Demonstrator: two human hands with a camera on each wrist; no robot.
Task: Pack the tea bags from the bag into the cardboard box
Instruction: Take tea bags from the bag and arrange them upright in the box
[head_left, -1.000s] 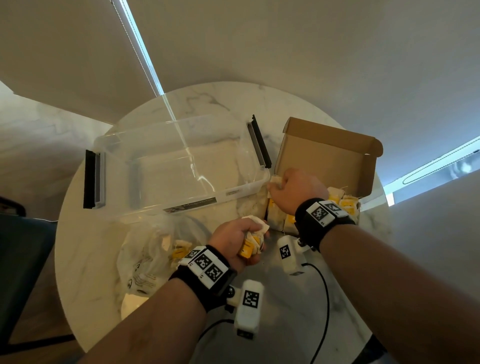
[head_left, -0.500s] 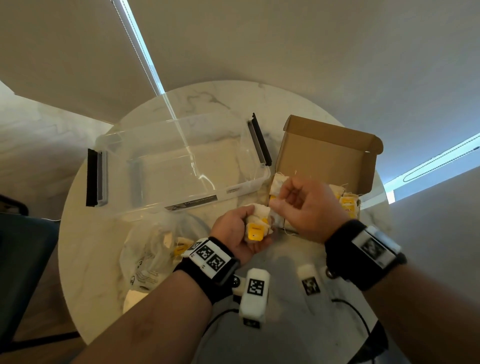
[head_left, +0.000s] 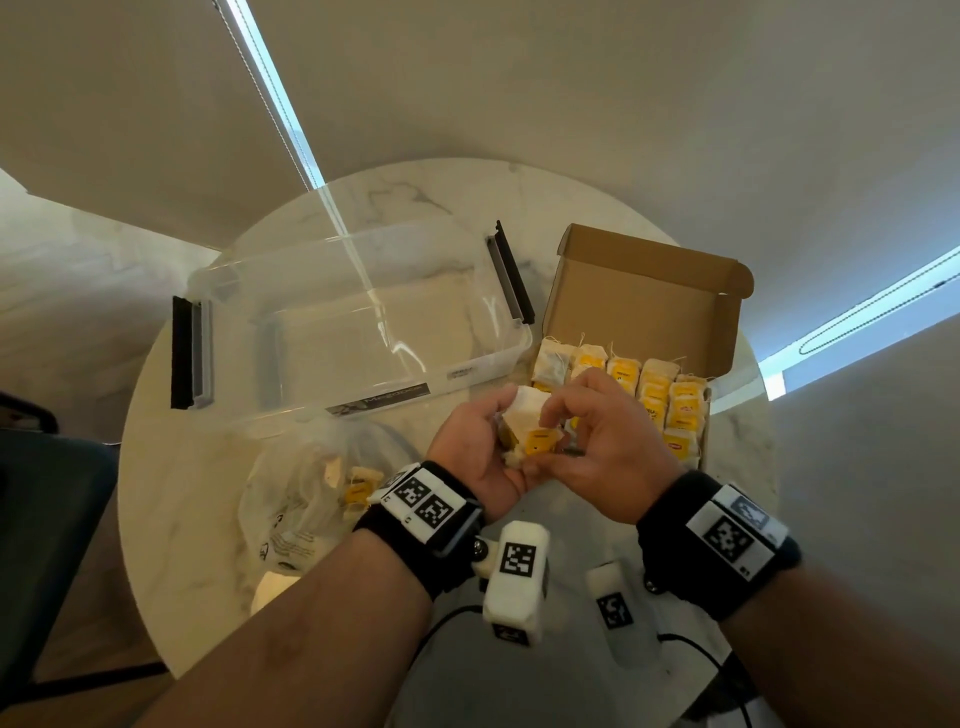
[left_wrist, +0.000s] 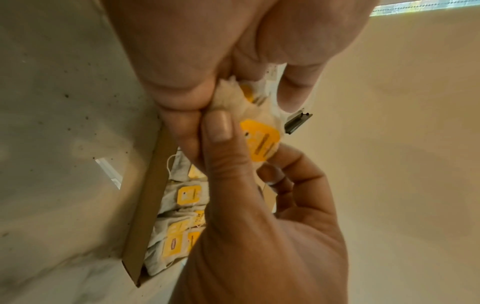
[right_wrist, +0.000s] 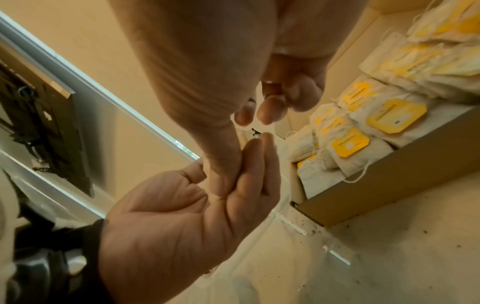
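Tea bags (head_left: 644, 395) already fill most of the cardboard box (head_left: 644, 296) just beyond my right hand (head_left: 597, 447). Left hand (head_left: 478, 457) cups a small bunch; right pinches 1 from it. Plastic bag (head_left: 301, 483), left of my left hand, holds a few more.

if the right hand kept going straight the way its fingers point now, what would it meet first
Most likely the clump of tea bags cupped in the left hand; the right hand fingertips already pinch at it. Depth beyond is unclear.
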